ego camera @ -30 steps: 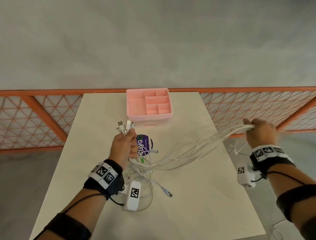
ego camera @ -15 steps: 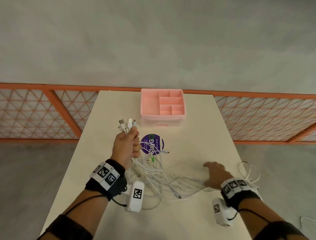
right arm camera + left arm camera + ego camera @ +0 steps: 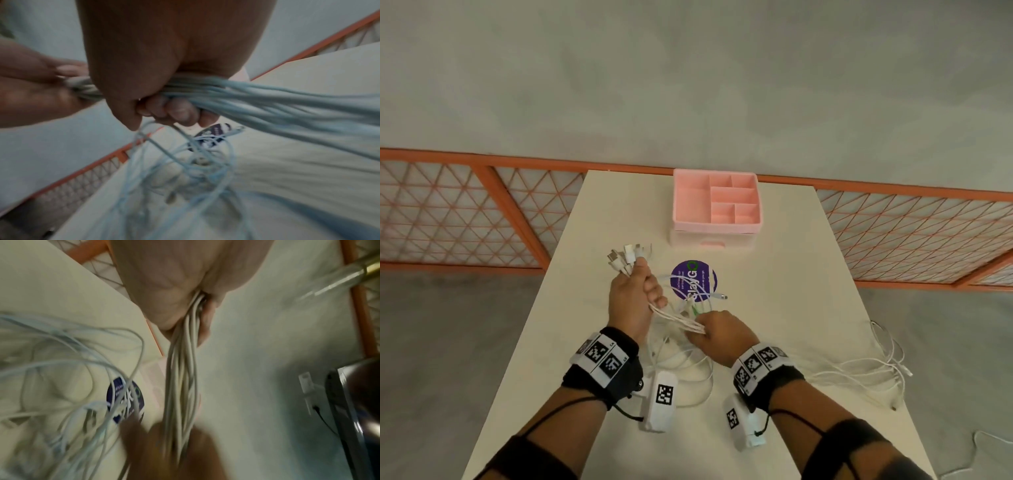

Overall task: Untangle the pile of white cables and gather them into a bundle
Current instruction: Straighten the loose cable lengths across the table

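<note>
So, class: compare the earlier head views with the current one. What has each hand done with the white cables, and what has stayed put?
The right hand swung in from far right, dropped to the table, then came in to grip the white cables just below the left hand. The cables' far ends now trail over the table's right edge. The left hand holds the plug ends upright as before; the pink organizer and purple sticker are unmoved.

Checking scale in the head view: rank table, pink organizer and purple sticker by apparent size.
1. Table, largest.
2. Pink organizer.
3. Purple sticker, smallest, though it lies nearer the camera than the organizer.
</note>
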